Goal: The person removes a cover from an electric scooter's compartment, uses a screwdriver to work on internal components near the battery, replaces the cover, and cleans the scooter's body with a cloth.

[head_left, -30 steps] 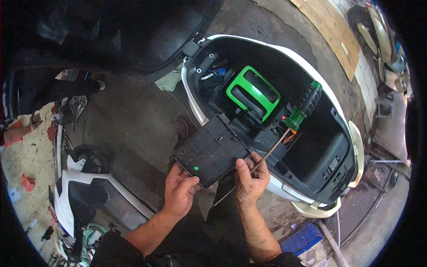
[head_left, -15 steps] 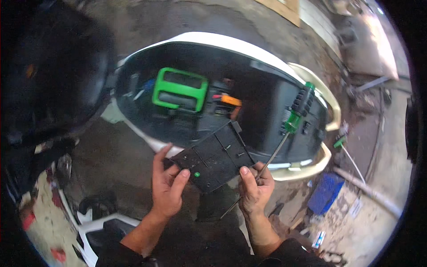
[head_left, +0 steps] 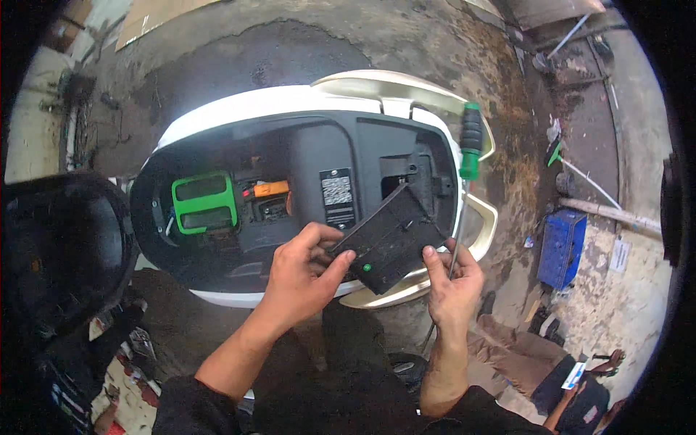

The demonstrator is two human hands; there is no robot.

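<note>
A thin black plastic cover (head_left: 395, 235) is held tilted between my two hands above a scooter's open under-seat compartment. My left hand (head_left: 304, 268) pinches its left corner, thumb on top, near a small green spot (head_left: 367, 267). At the opposite corner, my right hand (head_left: 455, 286) grips the cover with thumb and fingers. That same hand also keeps a long screwdriver (head_left: 472, 138) along the fingers, its green and black handle pointing away from me. Beyond the cover, the scooter's grey tail section (head_left: 370, 145) shows an opening, partly hidden by the cover.
Inside the compartment (head_left: 148, 243) are a green frame (head_left: 232, 203) and an orange connector (head_left: 271, 189). The raised black seat (head_left: 65, 254) stands at left. A blue basket (head_left: 562, 248) and a pipe (head_left: 609, 216) lie at right. Another person (head_left: 522, 362) is at lower right, holding a phone-like object.
The scooter now appears farther left as the view has shifted. My hands and the cover have moved right, over its tail section. The screwdriver has turned more upright.
</note>
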